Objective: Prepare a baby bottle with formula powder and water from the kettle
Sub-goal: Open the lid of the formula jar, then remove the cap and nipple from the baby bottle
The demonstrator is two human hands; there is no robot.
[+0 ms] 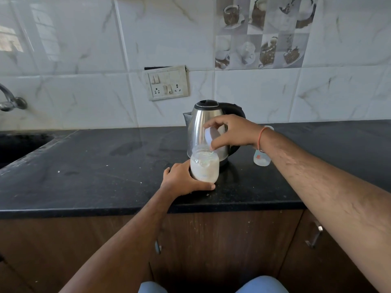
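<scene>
- Risk: baby bottle [204, 168] stands open near the front edge of the black counter [105, 166], milky liquid nearly up to the neck; a bump or a hard push from above could likely slop it out or tip it.
- Risk: right hand [230, 134] holds a white cap-like piece [211, 136] just above the bottle mouth, tilted; if it goes on crooked the seal may leak when shaken. Can't tell exactly what the piece is, partly hidden by fingers.
- Risk: right forearm passes close to the small clear container [262, 157]; a sweep back could knock it over.
- Risk: kettle [203, 125] sits right behind the bottle, nearly touching in view; if hot, knuckles could brush the steel.
- Left hand [186, 178]: fingers curled round the bottle's lower body, thumb along the base, bracing it on the counter.
- Right hand: thumb and fingertips pinching the white piece.
- Bottle contents: cloudy white mix, looks like powder and water are already in, judging by colour.
- Small clear container: right of the kettle, some white powder at the bottom, mostly empty.
- Kettle: lid shut, contents not visible.
- Sink [19, 146] at the counter's far left corner, tap [10, 100] above it.
</scene>
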